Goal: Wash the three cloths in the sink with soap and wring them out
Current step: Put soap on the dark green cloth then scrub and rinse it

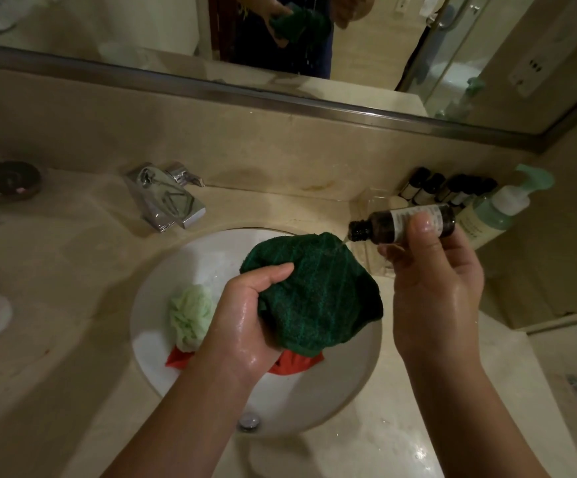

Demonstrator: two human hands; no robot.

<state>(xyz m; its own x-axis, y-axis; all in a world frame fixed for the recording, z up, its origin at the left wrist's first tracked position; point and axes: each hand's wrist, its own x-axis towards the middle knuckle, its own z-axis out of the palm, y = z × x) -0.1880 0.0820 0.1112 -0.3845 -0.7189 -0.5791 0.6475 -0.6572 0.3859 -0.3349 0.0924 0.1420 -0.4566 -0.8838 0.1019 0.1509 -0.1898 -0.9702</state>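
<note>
You have one camera, up on your head. It looks forward and down, from close above the white sink. Your two arms reach in from the bottom. The mirror fills the top.

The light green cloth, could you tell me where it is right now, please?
In the head view, the light green cloth lies bunched in the left part of the white sink, just left of the left hand and above the red cloth.
</note>
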